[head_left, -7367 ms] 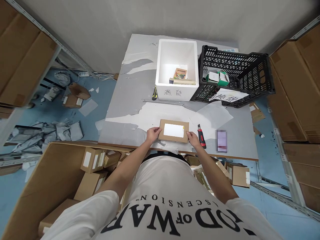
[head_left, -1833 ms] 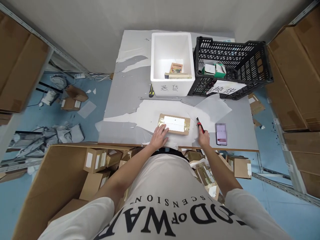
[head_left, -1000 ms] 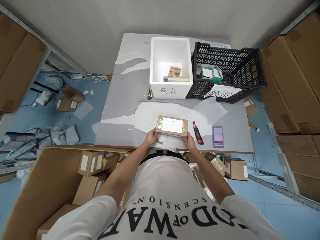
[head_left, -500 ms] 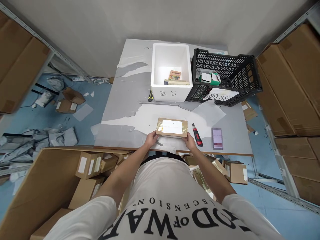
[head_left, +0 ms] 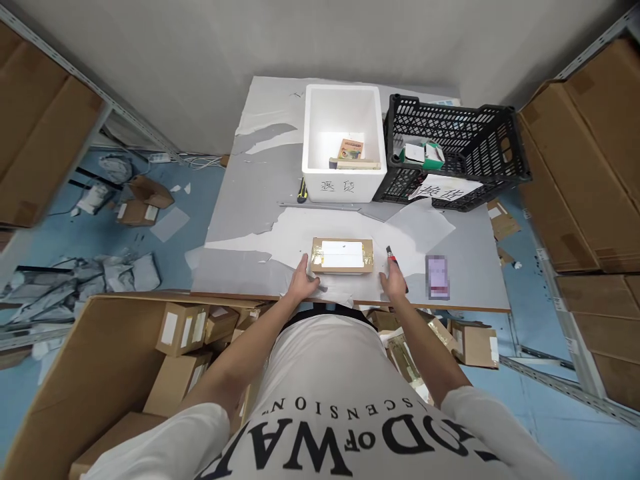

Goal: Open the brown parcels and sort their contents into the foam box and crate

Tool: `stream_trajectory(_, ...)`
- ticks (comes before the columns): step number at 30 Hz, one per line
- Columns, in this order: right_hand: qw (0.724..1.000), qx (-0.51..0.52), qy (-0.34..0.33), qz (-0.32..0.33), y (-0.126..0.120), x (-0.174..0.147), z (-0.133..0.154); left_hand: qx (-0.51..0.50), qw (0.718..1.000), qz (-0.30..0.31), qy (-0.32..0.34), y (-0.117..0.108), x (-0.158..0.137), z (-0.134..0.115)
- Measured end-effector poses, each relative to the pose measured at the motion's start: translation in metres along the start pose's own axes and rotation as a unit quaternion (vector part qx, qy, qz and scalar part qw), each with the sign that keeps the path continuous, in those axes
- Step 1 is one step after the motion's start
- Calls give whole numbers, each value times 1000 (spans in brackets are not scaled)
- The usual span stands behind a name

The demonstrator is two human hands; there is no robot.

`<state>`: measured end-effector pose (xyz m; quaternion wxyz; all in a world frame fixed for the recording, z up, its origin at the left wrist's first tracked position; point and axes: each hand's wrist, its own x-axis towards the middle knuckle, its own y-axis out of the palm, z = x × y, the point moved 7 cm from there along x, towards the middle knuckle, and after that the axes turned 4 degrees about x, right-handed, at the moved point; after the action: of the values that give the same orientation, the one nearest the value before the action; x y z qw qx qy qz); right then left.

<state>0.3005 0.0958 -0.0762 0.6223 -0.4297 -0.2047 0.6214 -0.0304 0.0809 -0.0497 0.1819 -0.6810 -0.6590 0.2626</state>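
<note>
A small cardboard box (head_left: 342, 267) with a white label and shiny tape lies flat on the table near its front edge. My left hand (head_left: 302, 283) is just off the box's left end, thumb and fingers apart, holding nothing. To the right of the box, my right hand (head_left: 394, 280) lies over a red and black utility knife (head_left: 391, 257). Its thumb is spread away from the fingers, which cover most of the knife's handle. The knife still rests on the table. A phone with a blurred screen (head_left: 438, 277) lies farther right.
Behind stand a white foam box (head_left: 345, 185) with small items inside and a black plastic crate (head_left: 455, 170) holding a green and white carton. A yellow and black cutter (head_left: 302, 191) lies beside the foam box. A large carton (head_left: 55, 380) of parcels is at front left.
Both hands have come off the ends of the cardboard box, which stays on the table. My right hand has moved rightward onto the utility knife; my left has spread open beside the box.
</note>
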Motion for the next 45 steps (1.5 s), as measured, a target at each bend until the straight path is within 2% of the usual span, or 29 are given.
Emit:
stream_trajectory(3,990,-95,107,-9,-13,5,-29,87,992,-7,86,-8,2,-28)
stream_trajectory(6,982,-103,155,14,-17,10,-42,144,977,-1,157,-6,6,-51)
stream_trajectory(10,990,-69,121,25,-25,14,-33,191,966,20,172,3,11,-61)
stream_trajectory(13,995,86,41,35,-37,7,-13,212,960,50,178,9,13,-66)
stream_trajectory(15,974,219,8,64,-43,-4,1,229,954,65,183,12,17,-70)
stream_trajectory(17,952,288,10,99,-46,-17,10,246,949,69,183,14,23,-74)
stream_trajectory(22,944,298,31,142,-43,-37,16,257,950,66,166,17,39,-80)
stream_trajectory(28,926,341,40,158,-36,-39,12,251,954,71,150,21,42,-78)
stream_trajectory(36,930,310,39,196,-53,-36,11,201,965,33,164,23,45,-73)
stream_trajectory(42,910,323,46,258,-57,-55,-1,198,965,28,167,24,44,-72)
stream_trajectory(45,909,311,51,272,-52,-65,-6,196,965,31,170,23,43,-72)
